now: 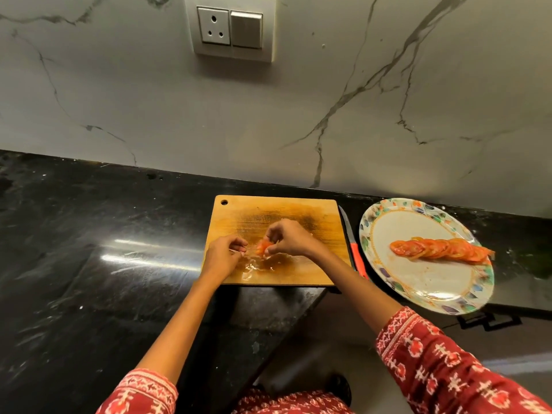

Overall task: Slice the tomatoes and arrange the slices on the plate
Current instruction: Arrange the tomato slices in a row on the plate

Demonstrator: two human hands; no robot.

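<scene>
On the wooden cutting board (277, 213), at its wet, stained middle, we see both hands meeting over a small clump of tomato slices (263, 247). The right hand (288, 237) has its fingers curled down and pinches the slices from the far side and the right. The left hand (223, 255) sits just beside them on the left, fingers curled in toward the palm; we cannot tell whether its fingertips actually grip the tomato or only lie against it. Both forearms are bare, with red patterned sleeves (442, 363) pushed up near the bottom edge of the view.

The board lies on the black stone table (89, 249), close to the marble-veined wall (328, 100). Just beside the board's right edge lies a knife (354, 243) with a red handle, its blade pointing toward the wall, untouched by either hand. Right of the knife sits a white plate (418, 291) with a coloured floral rim. Across the plate's far half runs an overlapping row of tomato slices (439, 249), lying flat and reaching the rim at the right.

On the wall above the board we see a socket and switch panel (231, 26).
</scene>
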